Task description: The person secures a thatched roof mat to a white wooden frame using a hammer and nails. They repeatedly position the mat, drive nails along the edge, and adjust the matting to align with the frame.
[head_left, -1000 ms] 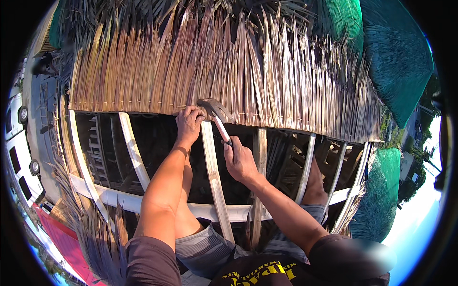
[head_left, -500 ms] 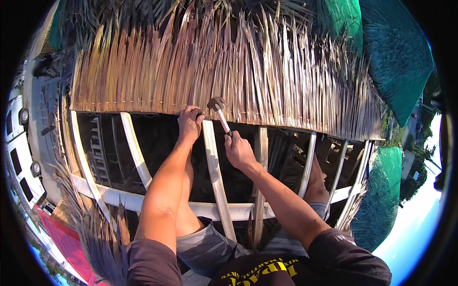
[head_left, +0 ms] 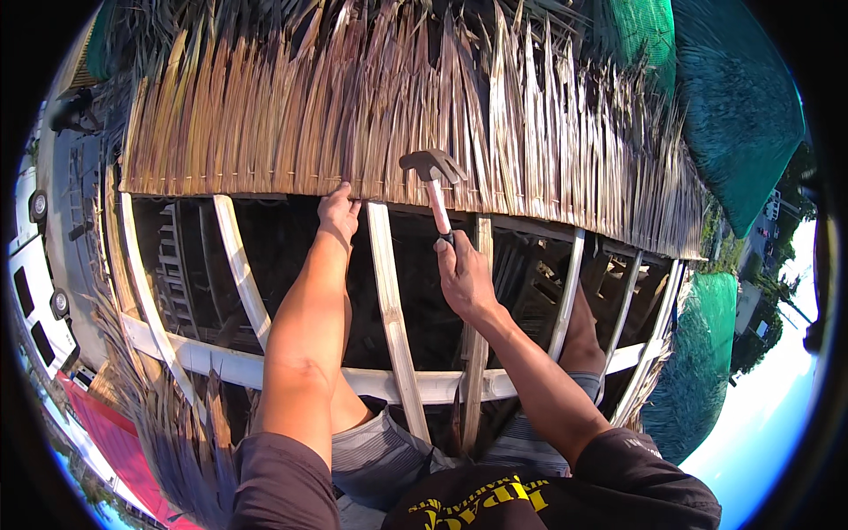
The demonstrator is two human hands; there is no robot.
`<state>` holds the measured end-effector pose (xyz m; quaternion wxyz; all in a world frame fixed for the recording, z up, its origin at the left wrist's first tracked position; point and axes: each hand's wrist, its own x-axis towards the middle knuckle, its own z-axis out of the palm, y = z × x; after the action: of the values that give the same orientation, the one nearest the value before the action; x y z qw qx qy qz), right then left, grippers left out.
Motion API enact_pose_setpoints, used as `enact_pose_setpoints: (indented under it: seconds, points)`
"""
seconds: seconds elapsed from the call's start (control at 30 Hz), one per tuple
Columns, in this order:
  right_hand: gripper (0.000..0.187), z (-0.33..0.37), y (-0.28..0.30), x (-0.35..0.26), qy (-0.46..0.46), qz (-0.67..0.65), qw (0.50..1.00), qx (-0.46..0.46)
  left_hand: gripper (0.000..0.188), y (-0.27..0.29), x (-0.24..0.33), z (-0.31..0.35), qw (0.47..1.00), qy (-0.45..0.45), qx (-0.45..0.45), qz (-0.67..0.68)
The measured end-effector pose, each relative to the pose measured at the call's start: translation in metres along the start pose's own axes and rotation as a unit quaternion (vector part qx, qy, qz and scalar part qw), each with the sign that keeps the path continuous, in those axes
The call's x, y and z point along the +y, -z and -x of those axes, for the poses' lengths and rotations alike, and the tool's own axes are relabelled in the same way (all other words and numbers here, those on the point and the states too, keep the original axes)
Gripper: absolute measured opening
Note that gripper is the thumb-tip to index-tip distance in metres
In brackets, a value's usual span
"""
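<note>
Wooden rafters flank left hand; white vans, apparently, far left

White vehicles stand on grey paving at the left, with a red, sheet-like surface at the near left. Green netting drapes sloping roofs on the right, and dark trees stand beyond. Strong daylight fills the blue sky, whitening toward the far right.
</note>
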<state>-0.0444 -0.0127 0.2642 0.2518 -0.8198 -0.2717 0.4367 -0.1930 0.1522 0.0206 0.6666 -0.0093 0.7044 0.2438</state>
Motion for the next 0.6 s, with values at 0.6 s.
enact_pose_setpoints:
  seconds: [0.6]
  points:
    - [0.041, -0.027, -0.021, -0.005, 0.256, -0.085, 0.955, 0.125, 0.034, 0.007, -0.008, -0.010, 1.000, -0.007, -0.020, 0.010]
